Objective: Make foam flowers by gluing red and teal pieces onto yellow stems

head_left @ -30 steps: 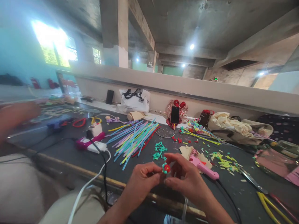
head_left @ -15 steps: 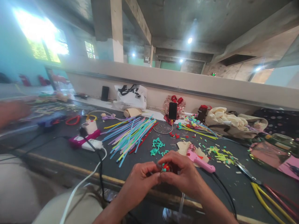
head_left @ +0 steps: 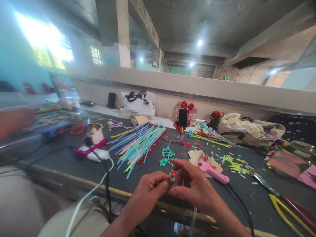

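Observation:
Between the thumb and fingers of my left hand [head_left: 154, 187] is a small flower [head_left: 173, 175], red in the middle with teal pieces around it. My right hand [head_left: 194, 184] stands just right of the flower, thumb and fingers apart with a gap between them. Beyond my hands lies a pile of short teal pieces [head_left: 166, 155]. A pink glue gun [head_left: 213, 172] rests on a scrap of cardboard [head_left: 195, 157] beside my right hand. Long coloured pipe cleaners [head_left: 140, 146] are heaped to the left.
Yellow-green cut pieces [head_left: 234, 164] and scissors [head_left: 266, 184] lie at right. A purple and white power strip [head_left: 91, 149] with cables sits at left. A phone [head_left: 183, 117], a white bag [head_left: 139, 103] and a bottle [head_left: 214, 120] stand along the back. Another person's blurred hand [head_left: 17, 121] shows at far left.
My right hand's fingers have opened away from the flower, which now shows more. My left hand keeps its hold in nearly the same place.

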{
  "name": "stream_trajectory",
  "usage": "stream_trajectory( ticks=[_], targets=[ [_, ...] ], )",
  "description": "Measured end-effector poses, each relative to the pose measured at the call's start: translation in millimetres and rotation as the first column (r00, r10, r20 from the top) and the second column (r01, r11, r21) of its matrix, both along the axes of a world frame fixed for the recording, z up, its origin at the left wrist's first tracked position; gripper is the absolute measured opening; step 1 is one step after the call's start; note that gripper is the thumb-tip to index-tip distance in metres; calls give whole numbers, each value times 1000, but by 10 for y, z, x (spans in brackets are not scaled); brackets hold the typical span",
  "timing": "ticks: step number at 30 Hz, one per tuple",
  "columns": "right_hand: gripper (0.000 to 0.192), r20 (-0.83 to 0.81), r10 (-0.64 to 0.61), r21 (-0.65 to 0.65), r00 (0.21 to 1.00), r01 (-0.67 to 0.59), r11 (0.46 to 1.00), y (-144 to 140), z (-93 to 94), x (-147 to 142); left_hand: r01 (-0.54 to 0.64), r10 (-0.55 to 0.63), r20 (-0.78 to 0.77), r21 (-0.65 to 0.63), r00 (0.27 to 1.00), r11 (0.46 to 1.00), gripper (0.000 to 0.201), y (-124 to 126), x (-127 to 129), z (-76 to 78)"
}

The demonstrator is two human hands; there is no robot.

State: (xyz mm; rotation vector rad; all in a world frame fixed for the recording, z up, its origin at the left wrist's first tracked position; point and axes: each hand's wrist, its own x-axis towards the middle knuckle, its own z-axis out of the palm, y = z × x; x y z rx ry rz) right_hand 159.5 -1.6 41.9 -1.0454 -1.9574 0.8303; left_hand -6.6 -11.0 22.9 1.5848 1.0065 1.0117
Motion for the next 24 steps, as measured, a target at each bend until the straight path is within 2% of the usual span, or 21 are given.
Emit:
stream_trajectory(
  ticks=[1, 4, 7, 12, 16, 20, 24],
  targets=[
    [54, -33, 1, -22, 999, -1, 1000, 5, -11, 22, 6, -4, 37, -31, 999, 999, 24, 0, -3, 5],
    [39, -221, 24, -133, 975, -55, 990, 35, -61, 76, 64, -19, 208, -213, 978, 975, 24, -3, -7, 4],
    [29, -371, 8, -274, 929, -117, 955, 74, -81, 79, 181, -13, 441, -341, 897, 922, 22, -7, -6, -17],
    [26, -479, 16, -345, 878, -205, 916, 146, 8, -5, 397, -72, 694, -321, 716, 860, 22, 21, -10, -30],
    [29, -515, 100, -348, 851, -315, 883, 218, 54, -52, 487, -121, 754, -285, 645, 825, 21, 51, -14, -8],
    [38, -521, 194, -339, 831, -410, 847, 261, 49, -72, 531, -132, 760, -309, 637, 789, 20, 57, -10, -1],
    [41, -514, 226, -348, 827, -442, 827, 255, 55, -82, 518, -106, 741, -353, 663, 779, 17, 62, 8, 2]
  ],
)
